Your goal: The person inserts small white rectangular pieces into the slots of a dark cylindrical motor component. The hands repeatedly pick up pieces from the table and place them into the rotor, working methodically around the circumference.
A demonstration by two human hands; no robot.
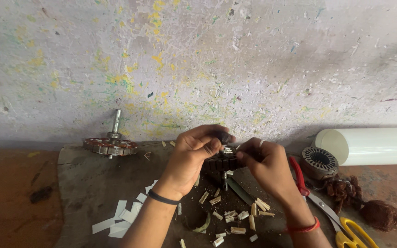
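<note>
1. A rotor with shaft (111, 144) stands at the back left of the surface (83, 183).
2. Paper strips (122, 216) lie before it.
3. A stator ring (319, 161), seemingly, sits right, scissors (345, 225) before it.

A dark worn slab (88, 183) on the floor carries a stator with shaft (110, 145), white paper strips (121, 216), cut wedge bits (235, 220), scissors (341, 220), a small stator (319, 161), tangled copper wire (345, 190) and a white roll (368, 146)

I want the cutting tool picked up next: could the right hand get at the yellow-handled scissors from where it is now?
Probably yes. The scissors lie uncovered on the board just right of the right hand. That hand, however, is busy on the dark motor core.
</note>
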